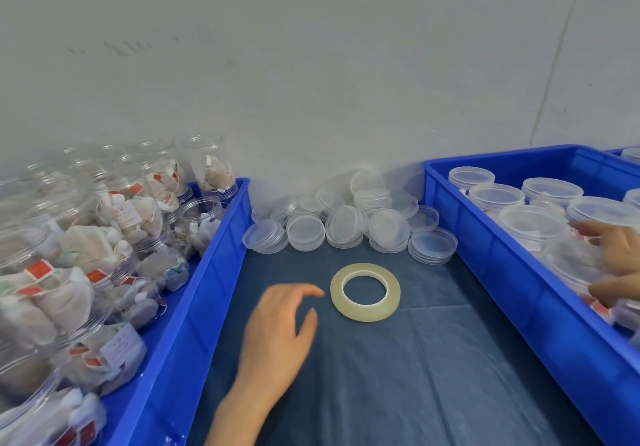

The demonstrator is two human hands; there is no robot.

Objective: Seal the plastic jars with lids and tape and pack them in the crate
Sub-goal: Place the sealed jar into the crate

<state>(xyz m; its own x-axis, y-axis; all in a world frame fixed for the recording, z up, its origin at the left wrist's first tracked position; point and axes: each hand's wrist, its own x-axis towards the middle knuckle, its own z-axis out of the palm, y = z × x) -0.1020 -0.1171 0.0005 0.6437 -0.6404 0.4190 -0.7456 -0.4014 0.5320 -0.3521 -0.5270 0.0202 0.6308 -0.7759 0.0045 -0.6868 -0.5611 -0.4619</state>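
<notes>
A roll of clear tape [365, 310] lies flat on the dark blue cloth. My left hand [277, 328] hovers just left of it with fingers loosely curled, holding nothing. A pile of clear lids [346, 224] sits by the wall. The left blue crate [207, 272] holds several open clear jars [104, 248] filled with tea bags. The right blue crate [502, 255] holds several lidded jars [533, 224]. My right hand [620, 265] reaches into the right crate, with fingers and thumb curled round a lidded jar [575, 262] lying on its side.
A grey wall [311, 64] stands right behind the lids and crates. A second blue crate's corner [623, 151] shows at the far right. The dark blue cloth [398, 376] runs between the two crates.
</notes>
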